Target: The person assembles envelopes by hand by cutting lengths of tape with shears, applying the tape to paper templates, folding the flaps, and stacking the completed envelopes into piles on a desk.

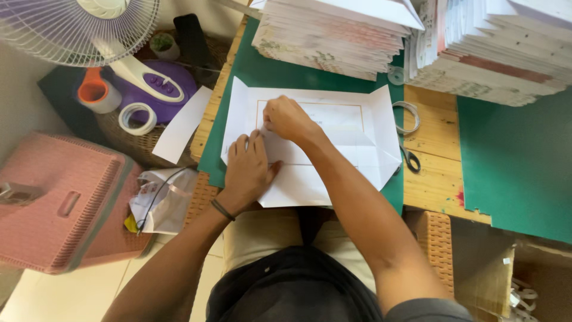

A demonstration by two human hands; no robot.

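A large white paper sheet (351, 134) with folded flaps and a thin orange frame line lies on a green cutting mat (280, 74) on a wooden table. My left hand (249, 170) presses flat on the sheet's near left part, fingers together. My right hand (287, 119) rests further up on the sheet, fingertips bent and pinching or pressing at a fold near the left flap. A dark band circles my left wrist.
Tall stacks of printed paper (333, 36) stand at the table's far edge, another stack (494, 48) to the right. Scissors (410, 160) and a tape ring (406, 116) lie right of the sheet. To the left are a fan (89, 27), tape rolls (137, 118) and a pink basket (56, 203).
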